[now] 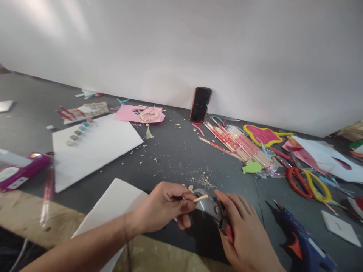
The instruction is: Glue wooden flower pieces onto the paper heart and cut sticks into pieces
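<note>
My left hand (170, 206) pinches a short pale wooden stick (202, 198) between thumb and forefinger. Its free end reaches over the metal blades of the pruning shears (217, 210). My right hand (242, 223) is wrapped round the red grips of these shears, partly hiding them. Whether the blades touch the stick I cannot tell. Just beyond my hands, small wood chips and crumbs (205, 179) lie scattered on the dark table. A white board (113, 204) lies under my left forearm.
At the right lie a blue glue gun (304, 241), scissors (309, 183) with red and yellow handles, and packaged chopsticks (244, 145). A phone (200, 104) leans against the wall. A larger white board (93, 151) and a purple tool (25, 172) are at the left.
</note>
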{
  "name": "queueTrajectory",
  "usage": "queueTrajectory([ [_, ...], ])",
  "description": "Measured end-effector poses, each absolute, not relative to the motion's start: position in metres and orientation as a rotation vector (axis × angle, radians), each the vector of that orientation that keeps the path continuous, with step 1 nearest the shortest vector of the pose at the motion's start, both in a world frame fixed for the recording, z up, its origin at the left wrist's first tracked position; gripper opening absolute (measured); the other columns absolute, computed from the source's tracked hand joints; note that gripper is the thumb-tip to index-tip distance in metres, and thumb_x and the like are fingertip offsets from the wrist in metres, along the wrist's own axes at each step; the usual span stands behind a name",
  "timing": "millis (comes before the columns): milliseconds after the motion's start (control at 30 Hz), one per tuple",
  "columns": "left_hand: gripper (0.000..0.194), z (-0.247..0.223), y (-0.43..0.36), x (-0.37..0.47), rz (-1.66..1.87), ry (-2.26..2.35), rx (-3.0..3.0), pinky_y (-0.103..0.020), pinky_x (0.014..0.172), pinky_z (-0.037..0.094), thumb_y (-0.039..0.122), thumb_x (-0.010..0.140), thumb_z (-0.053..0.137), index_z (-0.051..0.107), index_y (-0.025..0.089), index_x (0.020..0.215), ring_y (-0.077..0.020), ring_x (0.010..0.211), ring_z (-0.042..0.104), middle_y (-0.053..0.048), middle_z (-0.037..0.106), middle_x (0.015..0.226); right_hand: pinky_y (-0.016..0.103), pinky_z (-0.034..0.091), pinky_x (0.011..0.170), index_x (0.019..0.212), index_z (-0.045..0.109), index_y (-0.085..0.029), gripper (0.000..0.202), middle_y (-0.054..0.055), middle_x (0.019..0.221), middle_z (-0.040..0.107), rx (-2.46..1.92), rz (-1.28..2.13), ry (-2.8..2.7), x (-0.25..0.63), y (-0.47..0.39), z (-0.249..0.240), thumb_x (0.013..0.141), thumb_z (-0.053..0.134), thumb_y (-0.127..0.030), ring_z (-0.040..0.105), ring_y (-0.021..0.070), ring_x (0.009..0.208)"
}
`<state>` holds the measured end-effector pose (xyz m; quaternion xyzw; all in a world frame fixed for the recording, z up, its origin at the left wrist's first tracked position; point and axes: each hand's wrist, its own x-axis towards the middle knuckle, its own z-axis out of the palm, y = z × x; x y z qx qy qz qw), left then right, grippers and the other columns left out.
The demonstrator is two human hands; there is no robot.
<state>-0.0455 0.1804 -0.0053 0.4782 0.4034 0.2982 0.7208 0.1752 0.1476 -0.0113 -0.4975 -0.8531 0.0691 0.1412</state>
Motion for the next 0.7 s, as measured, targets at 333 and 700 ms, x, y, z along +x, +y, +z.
queueTrajectory([
  [333, 0.029, -0.0078, 0.1817, -0.0446, 0.626, 0.825, 0.921, -0.017, 0.037, 0.047, 0.038, 0.069, 0.070, 0.061, 0.011, 0.071, -0.0095, 0.041, 0.057, 0.001, 0.058, 0.047, 0.040, 0.048, 0.079, 0.115, 0.041, -0.016, 0.053, 0.012, 0.101, 0.057, -1.391, 0.242, -2.455, 0.1751, 0.1453, -0.0135, 0.062, 0.047, -0.010, 0.055, 0.0247, 0.092],
  [700, 0.012, -0.0040, 0.1792, -0.0396, 0.725, 1.003, 1.074, -0.023, 0.050, 0.051, 0.025, 0.073, 0.062, 0.060, 0.013, 0.070, -0.0099, 0.046, 0.056, 0.001, 0.059, 0.051, 0.043, 0.047, 0.082, 0.124, 0.037, -0.017, 0.059, 0.013, 0.110, 0.054, -1.466, 0.158, -2.436, 0.1749, 0.1496, -0.0171, 0.067, 0.049, -0.013, 0.052, 0.0261, 0.099],
])
